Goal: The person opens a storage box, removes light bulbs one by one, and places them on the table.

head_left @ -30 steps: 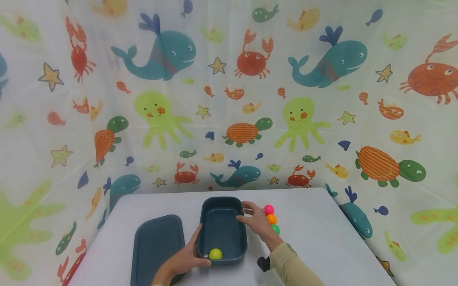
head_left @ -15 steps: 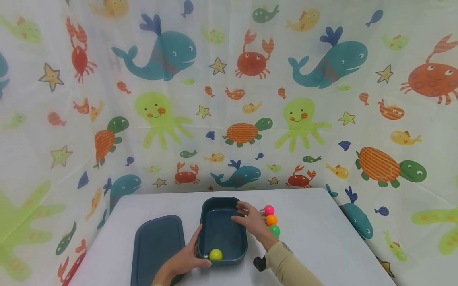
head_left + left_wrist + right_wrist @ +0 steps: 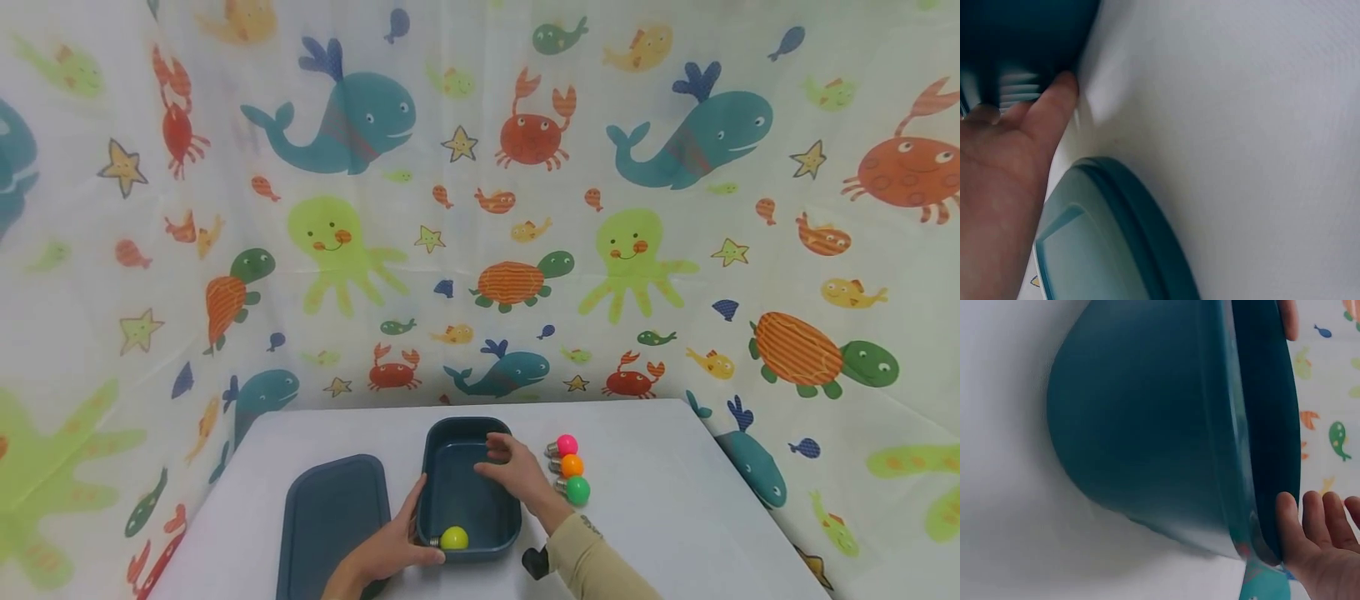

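Note:
A dark teal rectangular container point(image 3: 498, 546) stands on the table. Inside, by its front left corner, lies a yellow light bulb point(image 3: 453, 538) with a screw base. My left hand point(image 3: 386, 546) rests against that corner, fingers straight along the left wall and thumb across the front. Over the container's right side, my right hand point(image 3: 517, 477) hovers with loosely bent fingers, holding nothing. In the right wrist view, the right thumb point(image 3: 1291, 525) appears beside the container's rim point(image 3: 1238, 419). Three more bulbs lie right of the container: pink point(image 3: 567, 445), orange point(image 3: 572, 465) and green point(image 3: 577, 490).
The flat teal lid point(image 3: 333, 517) lies left of the container, partly under the left forearm. A black heart-shaped item point(image 3: 535, 563) shows by the right sleeve point(image 3: 592, 554). A sea-animal curtain point(image 3: 480, 242) hangs behind the white table point(image 3: 660, 500).
My right hand has moved left, further over the container, exposing more of the three bulbs behind it. The left hand keeps its place at the corner. The head view has shifted slightly.

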The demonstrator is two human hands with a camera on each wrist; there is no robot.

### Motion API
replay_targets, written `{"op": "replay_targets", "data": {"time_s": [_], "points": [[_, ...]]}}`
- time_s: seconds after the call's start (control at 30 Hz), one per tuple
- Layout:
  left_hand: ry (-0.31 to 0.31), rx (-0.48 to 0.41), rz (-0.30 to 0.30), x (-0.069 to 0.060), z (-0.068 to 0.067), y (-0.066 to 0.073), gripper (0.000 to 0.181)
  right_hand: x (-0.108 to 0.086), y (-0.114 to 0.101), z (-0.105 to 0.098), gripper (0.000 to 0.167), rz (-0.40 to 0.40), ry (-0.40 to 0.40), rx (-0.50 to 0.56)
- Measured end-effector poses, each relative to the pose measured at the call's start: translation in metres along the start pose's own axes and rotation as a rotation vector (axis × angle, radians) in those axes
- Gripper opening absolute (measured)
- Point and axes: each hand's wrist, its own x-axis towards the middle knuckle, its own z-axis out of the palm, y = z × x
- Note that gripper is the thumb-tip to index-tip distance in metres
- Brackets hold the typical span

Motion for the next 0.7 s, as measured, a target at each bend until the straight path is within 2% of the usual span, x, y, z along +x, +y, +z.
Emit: {"op": "replay_targets", "data": {"time_s": [0.4,0.7], "points": [[-0.006,0.013,0.023,0.001,-0.001,-0.003,0.115,-0.002,0.005,0.016,0.063,0.006,-0.021,0.007],[-0.009,0.009,0.015,-0.001,0.0,-0.001,0.115,-0.006,0.003,0.023,0.063,0.005,-0.032,0.011]]}}
